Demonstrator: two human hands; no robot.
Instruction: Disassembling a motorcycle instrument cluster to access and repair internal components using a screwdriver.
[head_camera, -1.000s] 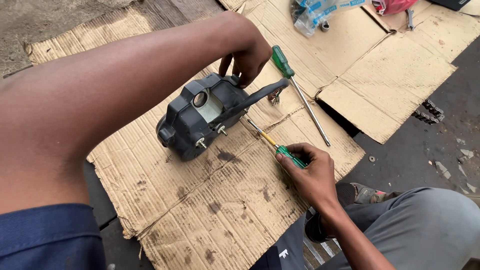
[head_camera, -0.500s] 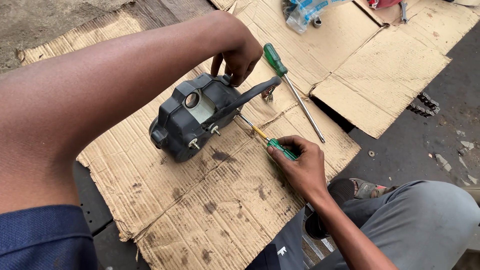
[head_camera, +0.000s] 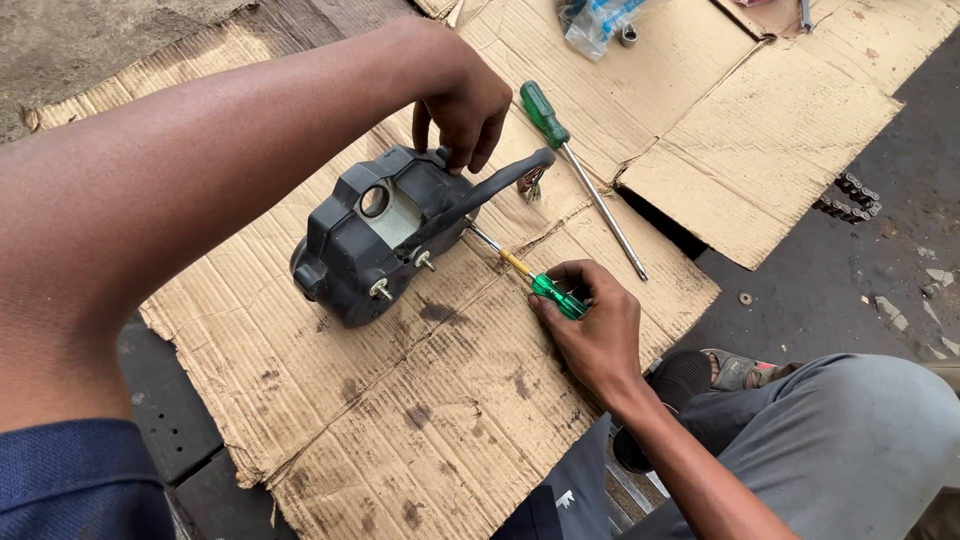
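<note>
A dark grey plastic housing (head_camera: 375, 240) with a round hole and a curved arm stands tilted on stained cardboard (head_camera: 400, 400). My left hand (head_camera: 462, 105) grips its top edge from above. My right hand (head_camera: 590, 325) holds a small screwdriver (head_camera: 530, 278) with a green and yellow handle. Its metal tip points into the housing's right side, near two brass screws. A second, longer screwdriver (head_camera: 580, 170) with a green handle lies loose on the cardboard behind my right hand.
Flattened cardboard sheets cover dark ground. A short piece of chain (head_camera: 848, 198) lies at the right on bare pavement. A clear plastic bag with small parts (head_camera: 600, 20) sits at the top. My grey-trousered knee (head_camera: 830, 450) and a sandalled foot (head_camera: 735, 370) are at bottom right.
My view has shifted slightly, so everything sits a little lower left. Both hands keep their hold; the small screwdriver stays against the housing.
</note>
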